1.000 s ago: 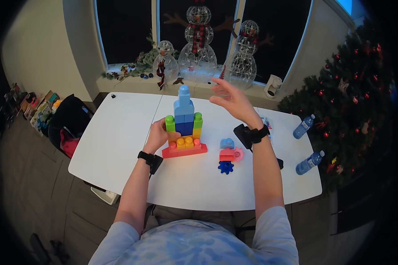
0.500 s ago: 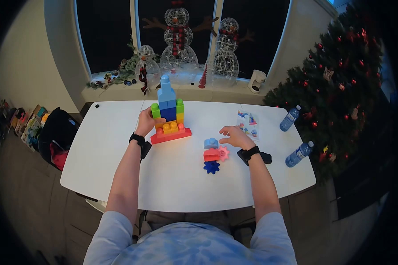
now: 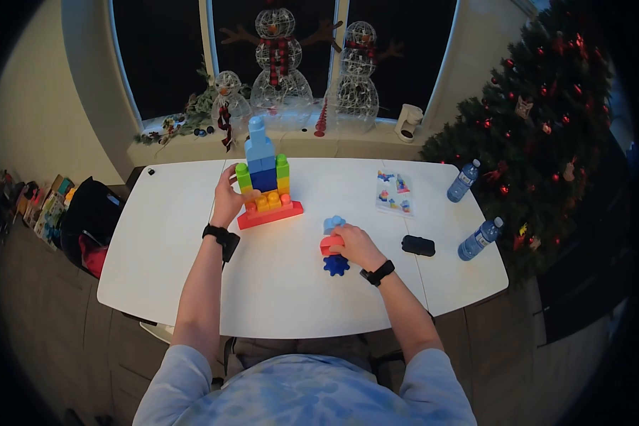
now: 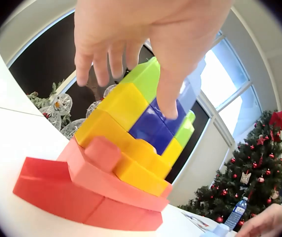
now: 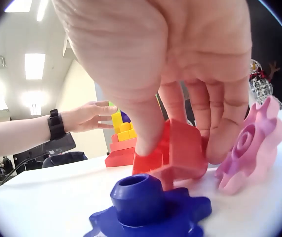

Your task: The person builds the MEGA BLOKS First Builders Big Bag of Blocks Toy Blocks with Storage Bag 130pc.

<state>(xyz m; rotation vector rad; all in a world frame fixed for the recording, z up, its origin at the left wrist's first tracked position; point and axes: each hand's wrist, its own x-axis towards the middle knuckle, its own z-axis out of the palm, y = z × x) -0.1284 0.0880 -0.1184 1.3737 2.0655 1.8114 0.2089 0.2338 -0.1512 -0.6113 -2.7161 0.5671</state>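
Observation:
A tower of toy building blocks [image 3: 265, 180] stands on a red base [image 4: 86, 202], with yellow, green, dark blue and light blue pieces above. My left hand [image 3: 226, 202] is at its left side, fingers fairly straight and spread; in the left wrist view the thumb overlaps the dark blue block [image 4: 153, 126]. My right hand [image 3: 358, 248] pinches a red block [image 5: 185, 150] between thumb and fingers, low over the table. Beside those fingers a pink gear [image 5: 252, 143] leans on edge. A dark blue gear [image 3: 336, 266] lies nearer me, and a light blue block [image 3: 332, 223] lies beyond.
On the white table [image 3: 156, 263], a bag with small coloured pictures [image 3: 395, 193] lies at the back right. A black case [image 3: 418, 246] and two water bottles [image 3: 463, 181] are on the right. Behind the table stand wire snowmen [image 3: 275, 71] and a decorated tree [image 3: 525, 121].
My right hand has come down from beside the tower's top to the loose pieces and taken hold of the red block. My left hand stays at the tower's left side.

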